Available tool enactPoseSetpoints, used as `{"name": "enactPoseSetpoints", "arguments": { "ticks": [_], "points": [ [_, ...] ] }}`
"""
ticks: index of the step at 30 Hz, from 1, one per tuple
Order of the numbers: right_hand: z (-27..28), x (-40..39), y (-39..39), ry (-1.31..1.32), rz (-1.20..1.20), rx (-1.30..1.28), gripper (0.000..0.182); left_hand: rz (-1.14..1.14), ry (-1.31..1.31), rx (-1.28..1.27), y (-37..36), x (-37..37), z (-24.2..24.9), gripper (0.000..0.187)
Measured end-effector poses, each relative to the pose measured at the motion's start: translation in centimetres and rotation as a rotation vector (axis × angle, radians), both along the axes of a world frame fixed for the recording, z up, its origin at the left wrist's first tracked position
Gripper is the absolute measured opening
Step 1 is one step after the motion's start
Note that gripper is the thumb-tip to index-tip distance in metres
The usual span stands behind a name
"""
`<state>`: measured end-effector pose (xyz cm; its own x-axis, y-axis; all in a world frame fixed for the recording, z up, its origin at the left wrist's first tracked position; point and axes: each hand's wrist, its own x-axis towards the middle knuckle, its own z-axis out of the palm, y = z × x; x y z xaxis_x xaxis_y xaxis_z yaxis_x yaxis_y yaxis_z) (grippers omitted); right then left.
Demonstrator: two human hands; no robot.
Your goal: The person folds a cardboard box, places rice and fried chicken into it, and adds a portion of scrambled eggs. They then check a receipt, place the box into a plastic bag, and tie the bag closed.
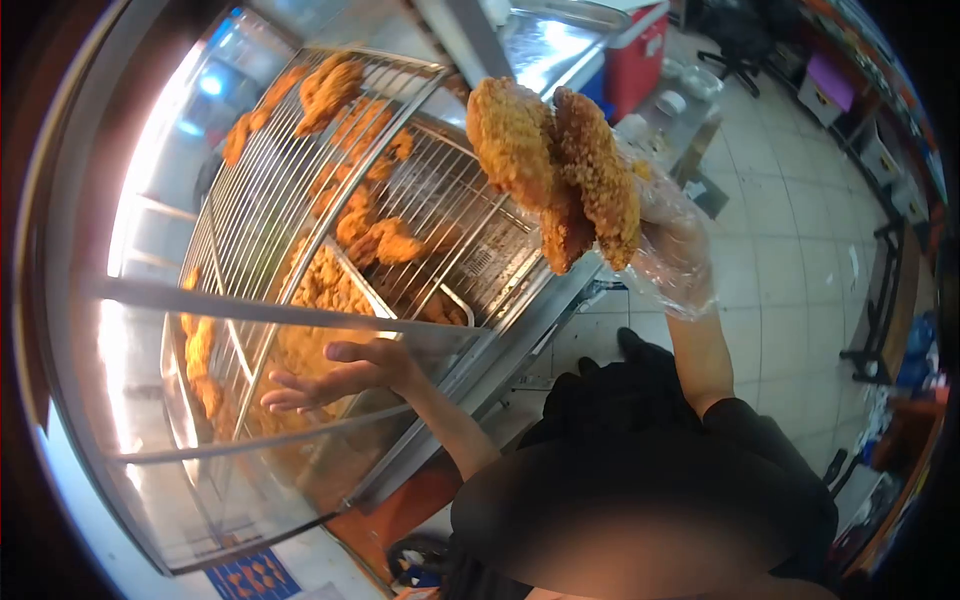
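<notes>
My right hand [675, 235], in a clear plastic glove, is closed on a few pieces of fried chicken [515, 140] with a golden, crumbly crust. It holds them up outside a lit glass display case, close to the camera. My left hand [345, 375] is bare, with its fingers spread and stretched out, at the glass panel [250, 490] of the case. Nothing shows in its fingers. Inside the case, more fried chicken [385, 243] lies on a wire rack [290, 150]. Below the rack, a heap of small golden fried pieces [330, 285] is partly hidden by a metal divider.
A metal frame bar [290, 308] crosses the case front. Behind the chicken stand a red cooler [637, 60] and a counter with a metal tray [560, 35]. Tiled floor [790, 270] spreads to the right, with an office chair [740, 45] and cluttered shelves along the far side.
</notes>
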<state>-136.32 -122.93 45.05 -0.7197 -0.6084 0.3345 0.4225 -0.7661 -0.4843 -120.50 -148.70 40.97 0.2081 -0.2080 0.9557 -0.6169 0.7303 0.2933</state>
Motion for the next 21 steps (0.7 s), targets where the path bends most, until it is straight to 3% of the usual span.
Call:
{"name": "enactPoseSetpoints", "arguments": {
  "ticks": [1,3,4,6,10,21],
  "points": [
    [-0.6,0.1,-0.1,-0.014,-0.019,-0.006,0.039,-0.019,-0.014,-0.006,0.0,-0.2,-0.2,0.061],
    [-1.6,-0.2,-0.2,-0.214,0.198,-0.251,0.062,0.017,-0.003,0.057,0.4,-1.2,-0.4,0.067],
    [-2.6,-0.6,-0.7,-0.220,0.178,-0.258,0.062,0.018,-0.002,0.057,0.6,-1.9,-0.4,0.067],
    [-5.0,-1.6,-1.5,-0.261,0.641,-0.747,0.076,0.007,-0.012,0.060,1.3,-3.3,-0.5,0.067],
    [-6.7,-2.7,-0.1,-0.381,0.622,-0.720,0.069,-0.019,-0.034,0.071,2.8,-6.0,-0.8,0.067],
    [-7.4,-5.0,2.3,-0.380,0.575,-0.780,0.062,-0.118,-0.078,0.074,6.5,-13.9,-1.7,0.068]
  ]
}}
